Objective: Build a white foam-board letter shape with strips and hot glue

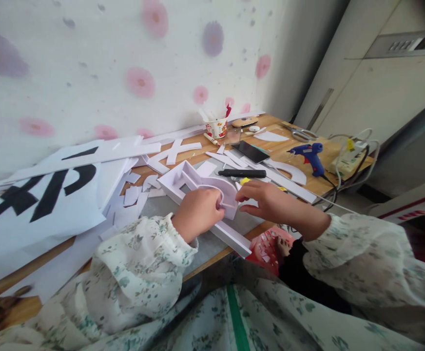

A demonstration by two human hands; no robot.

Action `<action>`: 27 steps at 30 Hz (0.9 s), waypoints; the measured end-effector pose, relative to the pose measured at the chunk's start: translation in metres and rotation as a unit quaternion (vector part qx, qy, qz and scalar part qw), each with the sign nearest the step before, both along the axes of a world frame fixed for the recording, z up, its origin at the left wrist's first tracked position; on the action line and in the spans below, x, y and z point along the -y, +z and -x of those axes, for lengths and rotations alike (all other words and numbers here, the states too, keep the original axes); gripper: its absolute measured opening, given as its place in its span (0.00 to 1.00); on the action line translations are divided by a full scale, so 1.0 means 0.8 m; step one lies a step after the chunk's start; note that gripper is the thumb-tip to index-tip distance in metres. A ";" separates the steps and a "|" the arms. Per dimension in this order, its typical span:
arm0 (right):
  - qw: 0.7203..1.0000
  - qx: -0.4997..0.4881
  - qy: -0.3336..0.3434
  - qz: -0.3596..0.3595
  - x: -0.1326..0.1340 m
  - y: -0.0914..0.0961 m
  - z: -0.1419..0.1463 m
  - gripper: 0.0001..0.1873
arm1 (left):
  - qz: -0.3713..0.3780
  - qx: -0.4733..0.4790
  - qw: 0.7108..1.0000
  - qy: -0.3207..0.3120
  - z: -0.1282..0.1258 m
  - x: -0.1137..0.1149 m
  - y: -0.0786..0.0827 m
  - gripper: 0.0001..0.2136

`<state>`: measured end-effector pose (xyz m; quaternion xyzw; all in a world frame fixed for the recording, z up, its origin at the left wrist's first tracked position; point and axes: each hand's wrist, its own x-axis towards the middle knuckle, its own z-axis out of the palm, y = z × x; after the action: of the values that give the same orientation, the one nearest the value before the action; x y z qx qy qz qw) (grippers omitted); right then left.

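Note:
A white foam-board letter shape (236, 237) with raised side walls lies at the table's front edge. My left hand (200, 210) is closed around part of its curved wall (222, 185), thumb toward the inside. At the right end of that curve is my right hand (267, 201), its thumb and forefinger apart with a gap between them. The fingertips are at the wall's edge; whether they touch it I cannot tell. Just beyond the hands lie a black pen-shaped tool (242, 173) and a dark phone (251, 151).
A blue glue gun (312, 158) stands at the right, near scissors (300, 133) and a power strip (349, 158) with cables. White offcuts (132, 195) and sheets with black characters (62, 195) cover the left. Behind is a paper cup (216, 128) of tools; below, a red basket (271, 248).

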<state>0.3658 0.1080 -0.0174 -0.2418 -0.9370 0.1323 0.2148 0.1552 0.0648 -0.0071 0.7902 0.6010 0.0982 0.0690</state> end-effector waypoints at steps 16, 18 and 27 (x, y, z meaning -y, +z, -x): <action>0.998 0.007 0.004 -0.059 0.001 -0.003 0.010 0.07 | 0.003 -0.016 1.000 0.023 -0.006 0.006 0.003 0.08; 0.998 0.006 0.011 -0.059 0.000 -0.003 0.010 0.07 | 0.000 -0.017 0.999 0.027 -0.007 0.006 0.001 0.07; 0.997 0.033 0.003 -0.067 0.000 -0.001 0.009 0.08 | 0.013 -0.022 0.999 0.031 -0.014 0.013 0.013 0.13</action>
<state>0.3583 0.1078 -0.0185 -0.2286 -0.9509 0.0618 0.1991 0.1662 0.0547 0.0033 0.7724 0.6276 0.0746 0.0628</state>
